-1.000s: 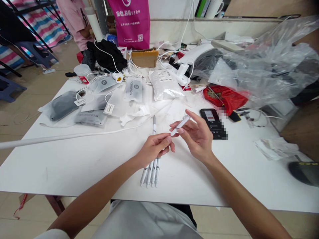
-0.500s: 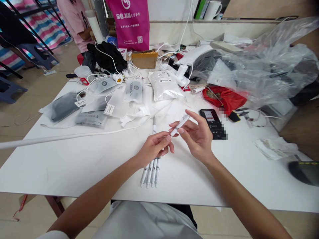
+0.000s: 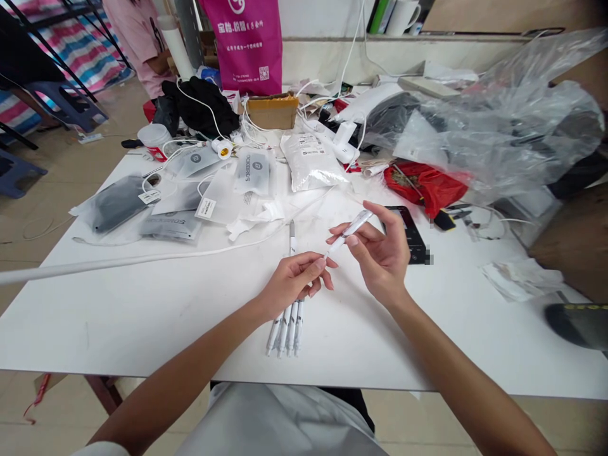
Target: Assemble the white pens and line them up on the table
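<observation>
A white pen with dark markings (image 3: 352, 229) is held at a slant above the table. My right hand (image 3: 386, 256) grips its barrel between thumb and fingers. At the lower end, the thumb and forefinger of my left hand (image 3: 300, 277) are pinched on a thin pale piece that sticks out of the barrel. Whether that piece is a refill or the tip, I cannot tell. Beneath my left hand several white pens (image 3: 289, 326) lie side by side, partly hidden by it. A grey-tipped pen (image 3: 292, 239) shows just beyond that hand.
A black phone-like device (image 3: 414, 237) lies behind my right hand. Frosted packets (image 3: 173, 225) and a white cable (image 3: 142, 258) are on the left of the table (image 3: 156, 316). Farther back are a white parcel (image 3: 311, 164), a red bag (image 3: 437, 190) and clear plastic sheeting (image 3: 513, 133).
My right hand has shifted slightly up and right with the pen barrel, opening a small gap to my left fingertips where the thin piece now shows. My left hand has barely moved.
</observation>
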Available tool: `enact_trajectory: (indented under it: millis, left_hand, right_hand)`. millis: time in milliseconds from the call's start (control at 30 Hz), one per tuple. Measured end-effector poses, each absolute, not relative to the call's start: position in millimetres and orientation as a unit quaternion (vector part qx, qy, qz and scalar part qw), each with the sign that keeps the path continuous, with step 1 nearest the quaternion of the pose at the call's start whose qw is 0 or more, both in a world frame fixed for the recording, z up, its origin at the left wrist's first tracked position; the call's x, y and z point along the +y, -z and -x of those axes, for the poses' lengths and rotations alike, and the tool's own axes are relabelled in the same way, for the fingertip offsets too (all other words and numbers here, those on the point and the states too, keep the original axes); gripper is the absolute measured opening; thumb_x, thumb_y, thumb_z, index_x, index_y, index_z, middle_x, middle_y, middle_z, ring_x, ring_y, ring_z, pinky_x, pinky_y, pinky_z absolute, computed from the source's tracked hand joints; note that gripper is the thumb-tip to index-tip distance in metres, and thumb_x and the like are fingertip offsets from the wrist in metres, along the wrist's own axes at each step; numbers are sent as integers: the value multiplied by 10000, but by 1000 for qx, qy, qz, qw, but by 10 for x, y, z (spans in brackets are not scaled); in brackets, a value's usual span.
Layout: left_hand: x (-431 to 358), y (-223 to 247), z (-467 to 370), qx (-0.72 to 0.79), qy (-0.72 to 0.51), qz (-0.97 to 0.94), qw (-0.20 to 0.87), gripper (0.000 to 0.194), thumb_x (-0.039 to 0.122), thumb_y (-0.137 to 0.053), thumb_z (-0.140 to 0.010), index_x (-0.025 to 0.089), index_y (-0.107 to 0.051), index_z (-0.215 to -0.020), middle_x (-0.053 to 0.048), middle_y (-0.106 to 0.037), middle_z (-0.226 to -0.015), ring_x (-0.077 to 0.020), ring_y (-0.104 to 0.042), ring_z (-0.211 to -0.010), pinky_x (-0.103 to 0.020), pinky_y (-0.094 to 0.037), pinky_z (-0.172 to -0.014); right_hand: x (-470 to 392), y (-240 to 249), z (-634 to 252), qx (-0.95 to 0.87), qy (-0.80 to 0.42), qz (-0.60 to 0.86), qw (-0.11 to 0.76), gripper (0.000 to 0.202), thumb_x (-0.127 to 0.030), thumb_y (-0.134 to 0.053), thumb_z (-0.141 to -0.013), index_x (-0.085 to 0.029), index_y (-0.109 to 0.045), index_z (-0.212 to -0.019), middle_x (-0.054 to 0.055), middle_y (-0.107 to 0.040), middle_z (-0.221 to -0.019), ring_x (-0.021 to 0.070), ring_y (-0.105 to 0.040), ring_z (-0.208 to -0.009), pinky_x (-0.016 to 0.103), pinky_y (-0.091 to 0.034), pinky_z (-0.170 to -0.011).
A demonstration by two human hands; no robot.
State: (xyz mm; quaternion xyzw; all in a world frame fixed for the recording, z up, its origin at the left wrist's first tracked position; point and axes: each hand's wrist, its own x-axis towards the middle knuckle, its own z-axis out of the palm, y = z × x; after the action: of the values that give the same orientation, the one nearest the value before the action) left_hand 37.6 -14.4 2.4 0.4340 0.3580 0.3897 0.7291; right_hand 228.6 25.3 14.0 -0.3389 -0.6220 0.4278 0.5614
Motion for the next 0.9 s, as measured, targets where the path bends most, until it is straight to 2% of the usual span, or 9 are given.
enact_trajectory:
  millis: [200, 300, 367, 433, 533, 600, 733, 900]
  left_hand:
    - [-147, -53, -374, 369, -388, -432, 726, 446, 583, -687, -1004, 171, -748, -1162, -56, -695, -866, -76, -453, -594, -231, -240, -504]
    - [-144, -50, -376, 374, -396, -431, 720, 442, 587, -699, -993, 176, -743, -1148, -59, -705, -879, -76, -468, -592, -228, -234, -494]
    - [-141, -40, -375, 378, -404, -430, 714, 436, 583, -705, -990, 176, -739, -1141, -63, -713, -887, -79, -488, -600, -227, -235, -491]
    - [-137, -30, -372, 379, -412, -432, 707, 439, 578, -706, -991, 173, -740, -1157, -71, -720, -898, -85, -511, -614, -228, -225, -485]
    - [-128, -23, -365, 374, -425, -441, 697, 443, 564, -699, -1001, 163, -747, -1182, -83, -723, -912, -95, -537, -634, -231, -200, -471]
    - [-122, -22, -363, 373, -433, -446, 689, 427, 548, -699, -1007, 155, -751, -1165, -87, -726, -914, -96, -544, -641, -231, -204, -471]
    - [-111, -8, -370, 381, -447, -447, 674, 402, 531, -717, -1000, 152, -744, -1131, -85, -740, -904, -97, -555, -638, -230, -242, -477]
    - [-100, 22, -375, 393, -447, -454, 663, 440, 565, -738, -974, 139, -750, -1084, -87, -741, -879, -92, -536, -621, -239, -261, -485]
  right_hand:
    - [377, -77, -2339, -562, -475, 360, 573, 475, -523, -734, -985, -378, -492, -1367, 51, -775, -1149, 271, -792, -1014, 489, -658, -882]
    - [438, -31, -2355, -528, -533, 373, 545, 395, -497, -754, -965, -353, -527, -1255, 17, -764, -1161, 201, -775, -894, 409, -647, -843]
    - [465, -3, -2349, -503, -571, 385, 522, 413, -483, -792, -932, -354, -537, -1231, -17, -761, -1097, 162, -742, -799, 369, -639, -810]
    - [477, 17, -2334, -487, -607, 388, 494, 390, -482, -820, -907, -331, -591, -1185, -36, -736, -999, 131, -692, -722, 330, -625, -766]
    - [468, 36, -2314, -501, -632, 382, 452, 290, -507, -804, -925, -247, -710, -1013, -16, -685, -931, 98, -616, -682, 270, -579, -684]
    - [448, 50, -2308, -536, -616, 375, 439, 303, -525, -784, -944, -227, -761, -996, 0, -681, -922, 99, -598, -686, 265, -556, -655]
    - [401, 76, -2299, -619, -549, 341, 447, 302, -484, -847, -901, -258, -816, -1099, 10, -672, -871, 134, -600, -716, 301, -540, -639]
    - [387, 67, -2297, -686, -470, 314, 458, 149, -394, -820, -944, -291, -855, -1045, 39, -689, -883, 173, -611, -814, 339, -517, -673]
